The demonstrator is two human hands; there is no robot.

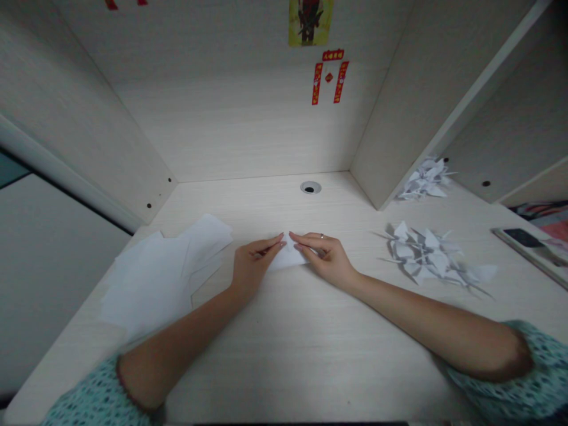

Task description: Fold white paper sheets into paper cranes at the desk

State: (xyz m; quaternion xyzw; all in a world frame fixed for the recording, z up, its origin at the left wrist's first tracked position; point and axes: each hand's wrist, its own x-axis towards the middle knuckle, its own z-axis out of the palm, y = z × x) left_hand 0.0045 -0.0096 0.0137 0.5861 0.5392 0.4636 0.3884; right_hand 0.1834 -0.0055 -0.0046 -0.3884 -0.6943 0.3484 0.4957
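On the pale wooden desk (248, 337), a pile of paper cranes (426, 254) is lying to the right (loose white sheets (151, 278) are lying left), while the left hand (254, 266) and right hand (322, 255) are gripping a folded white paper (288, 257) between them, flat on the desk.

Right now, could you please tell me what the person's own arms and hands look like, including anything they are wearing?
The left hand and right hand are bare, with no gloves. The left sleeve and right sleeve are pale teal with a small dark speckled pattern, ending above bare forearms. A small metal ring sits on a finger of the right hand.
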